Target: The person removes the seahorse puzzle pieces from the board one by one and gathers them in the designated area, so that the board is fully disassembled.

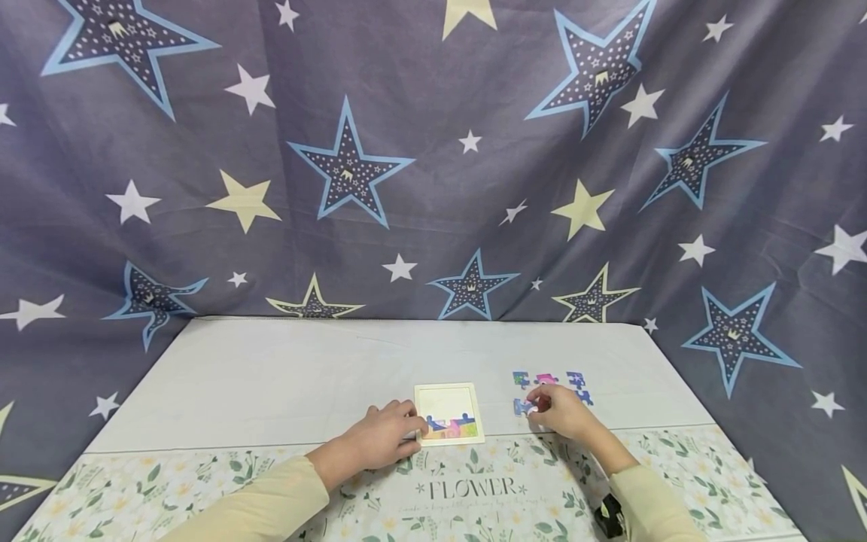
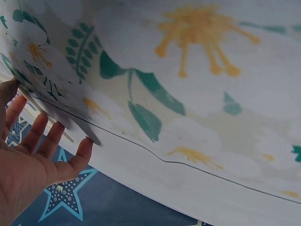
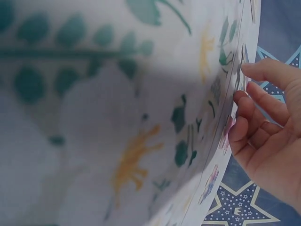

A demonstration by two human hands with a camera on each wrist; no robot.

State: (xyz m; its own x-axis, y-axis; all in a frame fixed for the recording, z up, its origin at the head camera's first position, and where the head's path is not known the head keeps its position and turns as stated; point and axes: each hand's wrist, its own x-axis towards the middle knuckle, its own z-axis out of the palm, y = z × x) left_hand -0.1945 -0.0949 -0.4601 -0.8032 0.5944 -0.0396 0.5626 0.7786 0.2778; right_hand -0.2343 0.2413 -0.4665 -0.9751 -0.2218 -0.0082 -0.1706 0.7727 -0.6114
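Note:
A square puzzle tray [image 1: 444, 387] with a pale frame lies on the table, its lower part filled with joined colourful pieces [image 1: 452, 428]. My left hand [image 1: 381, 436] rests at the tray's left side, fingertips against its edge. In the left wrist view its fingers [image 2: 56, 134] are spread and loosely bent along that edge. To the right of the tray, my right hand [image 1: 562, 410] pinches a blue puzzle piece [image 1: 521, 408] between thumb and finger, low over the table. The right wrist view has the curled fingers [image 3: 242, 129] close to the tabletop.
Several loose puzzle pieces lie around the right hand, among them a green and blue one [image 1: 520, 379], a pink one [image 1: 546, 378] and a purple-blue one [image 1: 575, 380]. A floral cloth [image 1: 474, 500] covers the near table. Behind hangs a star-patterned curtain [image 1: 420, 226].

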